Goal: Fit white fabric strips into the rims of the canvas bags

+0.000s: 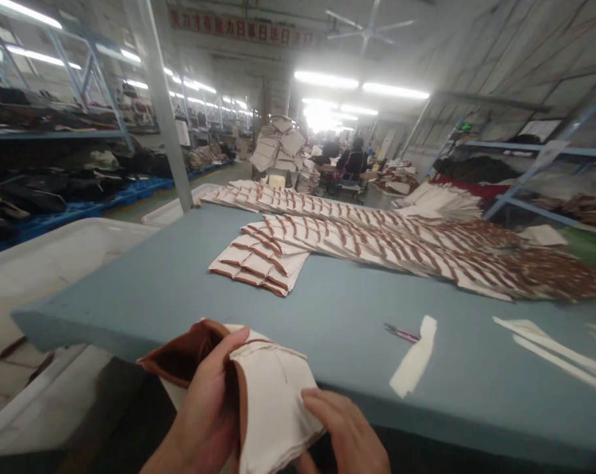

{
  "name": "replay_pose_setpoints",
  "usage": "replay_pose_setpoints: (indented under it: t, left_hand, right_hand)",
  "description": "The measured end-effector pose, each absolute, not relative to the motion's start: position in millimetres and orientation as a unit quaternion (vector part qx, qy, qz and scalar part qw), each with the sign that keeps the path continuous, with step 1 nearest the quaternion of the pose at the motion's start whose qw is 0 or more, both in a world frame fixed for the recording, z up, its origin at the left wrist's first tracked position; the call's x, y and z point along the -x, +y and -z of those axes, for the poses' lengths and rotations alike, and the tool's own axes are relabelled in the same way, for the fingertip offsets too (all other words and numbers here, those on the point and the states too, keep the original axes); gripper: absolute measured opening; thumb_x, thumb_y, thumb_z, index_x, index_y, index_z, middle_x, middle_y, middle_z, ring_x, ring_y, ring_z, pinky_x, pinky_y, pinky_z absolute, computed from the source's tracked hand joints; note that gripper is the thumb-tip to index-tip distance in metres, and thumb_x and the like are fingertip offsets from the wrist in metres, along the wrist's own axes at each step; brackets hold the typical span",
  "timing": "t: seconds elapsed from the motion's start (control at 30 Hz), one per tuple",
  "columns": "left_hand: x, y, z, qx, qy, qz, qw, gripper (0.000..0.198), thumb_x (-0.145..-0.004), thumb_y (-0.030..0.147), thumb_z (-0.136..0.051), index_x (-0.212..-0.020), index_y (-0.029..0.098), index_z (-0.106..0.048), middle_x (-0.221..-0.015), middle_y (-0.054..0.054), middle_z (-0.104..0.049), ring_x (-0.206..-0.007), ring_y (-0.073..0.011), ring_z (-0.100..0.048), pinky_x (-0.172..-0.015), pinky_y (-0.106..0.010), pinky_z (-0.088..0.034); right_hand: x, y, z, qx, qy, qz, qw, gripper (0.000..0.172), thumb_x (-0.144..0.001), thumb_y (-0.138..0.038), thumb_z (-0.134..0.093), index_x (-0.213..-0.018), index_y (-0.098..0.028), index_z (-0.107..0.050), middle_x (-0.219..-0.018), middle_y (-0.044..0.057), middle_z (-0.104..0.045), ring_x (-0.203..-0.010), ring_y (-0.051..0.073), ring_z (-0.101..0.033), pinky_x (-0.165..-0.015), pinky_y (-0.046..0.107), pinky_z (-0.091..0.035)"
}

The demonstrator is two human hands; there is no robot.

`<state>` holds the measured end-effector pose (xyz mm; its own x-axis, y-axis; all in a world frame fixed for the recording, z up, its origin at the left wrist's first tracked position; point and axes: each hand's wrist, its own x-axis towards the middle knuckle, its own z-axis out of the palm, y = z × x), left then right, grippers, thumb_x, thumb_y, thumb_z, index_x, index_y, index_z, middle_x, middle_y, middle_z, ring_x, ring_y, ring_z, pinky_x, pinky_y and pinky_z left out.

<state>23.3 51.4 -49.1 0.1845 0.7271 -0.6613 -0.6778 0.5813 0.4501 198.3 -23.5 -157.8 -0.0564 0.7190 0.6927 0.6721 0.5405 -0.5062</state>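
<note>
Close to me, at the table's near edge, I hold a cream fabric pouch [278, 401] with brown lining; its brown inside gapes open at the left. My left hand [212, 401] is closed around its middle, the thumb on top by the brown edge. At the right side, my right hand [345, 428] has its fingers bent over the cream cloth's edge, pinching it. A small overlapping stack of similar cream pieces with brown edges [258, 260] lies farther up the table, apart from both hands.
Long overlapping rows of cream and brown pieces [357, 240] cross the blue-grey table [145, 283]. Small thread snips [401, 332] touch a cream fabric strip [416, 359]. More pale strips [554, 345] lie right. White bins [75, 243] stand left, near a metal post [167, 105].
</note>
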Motion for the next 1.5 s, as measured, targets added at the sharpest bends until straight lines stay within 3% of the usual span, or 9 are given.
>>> replay_pose_setpoints:
  t: [0.13, 0.23, 0.33, 0.4, 0.53, 0.67, 0.87, 1.07, 1.5]
  left_hand:
    - [-52, 46, 40, -0.037, 0.464, -0.497, 0.732, 0.022, -0.093, 0.03, -0.059, -0.073, 0.021, -0.058, -0.067, -0.002, -0.066, -0.062, -0.0199, -0.067, -0.07, -0.033, -0.06]
    - [-54, 39, 49, -0.115, 0.442, -0.481, 0.748, 0.045, -0.098, 0.059, -0.052, -0.074, 0.021, -0.058, -0.067, -0.001, -0.061, -0.063, -0.0178, -0.062, -0.066, -0.029, -0.056]
    - [-45, 26, 68, -0.282, 0.42, -0.418, 0.755, 0.077, -0.083, 0.093, -0.04, -0.077, 0.02, -0.063, -0.071, -0.003, -0.062, -0.067, -0.0199, -0.059, -0.062, -0.029, -0.052]
    - [-37, 15, 79, -0.393, 0.434, -0.389, 0.711, 0.083, -0.077, 0.098, -0.039, -0.076, 0.02, -0.064, -0.072, -0.004, -0.064, -0.067, -0.0205, -0.057, -0.062, -0.029, -0.05]
    - [-18, 0, 81, -0.619, 0.423, -0.284, 0.598, 0.055, -0.091, 0.071, -0.056, -0.083, 0.02, -0.072, -0.084, -0.006, -0.072, -0.081, -0.0242, -0.064, -0.072, -0.029, -0.051]
    - [-9, -2, 73, -0.708, 0.455, -0.246, 0.482, 0.024, -0.091, 0.042, -0.067, -0.083, 0.021, -0.075, -0.082, -0.003, -0.072, -0.077, -0.0201, -0.061, -0.07, -0.024, -0.048]
    - [-8, 1, 84, -0.637, 0.428, -0.244, 0.593, 0.035, -0.095, 0.045, -0.058, -0.078, 0.017, -0.069, -0.075, -0.003, -0.066, -0.072, -0.0192, -0.058, -0.067, -0.025, -0.048]
    - [-7, -3, 90, -0.631, 0.449, -0.239, 0.585, 0.026, -0.09, 0.039, -0.059, -0.074, 0.019, -0.064, -0.073, -0.001, -0.062, -0.071, -0.0189, -0.055, -0.066, -0.025, -0.048]
    - [-7, 6, 80, -0.691, 0.45, -0.222, 0.52, 0.024, -0.091, 0.033, -0.053, -0.074, 0.02, -0.065, -0.072, 0.0, -0.062, -0.07, -0.0173, -0.055, -0.065, -0.025, -0.042]
  right_hand:
    - [-206, -10, 147, 0.447, -0.707, -0.052, 0.546, 0.012, -0.102, -0.018, -0.055, -0.104, -0.025, -0.065, -0.083, 0.005, -0.075, -0.071, 0.019, -0.072, -0.065, 0.028, -0.056]
    - [-221, -18, 141, 0.459, -0.699, -0.074, 0.543, 0.014, -0.105, -0.024, -0.051, -0.097, -0.024, -0.062, -0.072, 0.002, -0.068, -0.06, 0.018, -0.065, -0.057, 0.027, -0.049]
    - [-241, -35, 129, 0.486, -0.72, -0.078, 0.489, 0.016, -0.105, -0.023, -0.051, -0.092, -0.025, -0.06, -0.068, 0.0, -0.062, -0.054, 0.017, -0.06, -0.055, 0.027, -0.045]
    - [-251, -44, 119, 0.491, -0.738, -0.068, 0.457, 0.015, -0.104, -0.021, -0.051, -0.091, -0.026, -0.058, -0.067, -0.001, -0.06, -0.052, 0.016, -0.058, -0.053, 0.027, -0.043]
    - [-260, -51, 106, 0.472, -0.777, -0.04, 0.415, 0.012, -0.103, -0.016, -0.051, -0.097, -0.025, -0.056, -0.067, -0.002, -0.061, -0.051, 0.014, -0.06, -0.051, 0.025, -0.043]
    - [-259, -55, 111, 0.473, -0.801, -0.03, 0.365, 0.011, -0.104, -0.016, -0.052, -0.1, -0.024, -0.057, -0.068, -0.001, -0.062, -0.053, 0.014, -0.063, -0.053, 0.025, -0.045]
    - [-242, -68, 135, 0.469, -0.793, -0.086, 0.379, 0.011, -0.101, -0.015, -0.054, -0.096, -0.023, -0.059, -0.068, -0.001, -0.061, -0.053, 0.014, -0.059, -0.052, 0.026, -0.042]
    - [-222, -66, 129, 0.565, -0.637, -0.371, 0.37, 0.008, -0.09, -0.026, -0.065, -0.084, -0.022, -0.06, -0.072, -0.002, -0.059, -0.061, 0.014, -0.055, -0.056, 0.025, -0.043]
    - [-210, -7, 103, 0.39, -0.442, -0.749, 0.302, 0.06, -0.076, -0.072, -0.08, -0.081, -0.021, -0.051, -0.066, -0.008, -0.043, -0.057, 0.008, -0.032, -0.052, 0.022, -0.024]
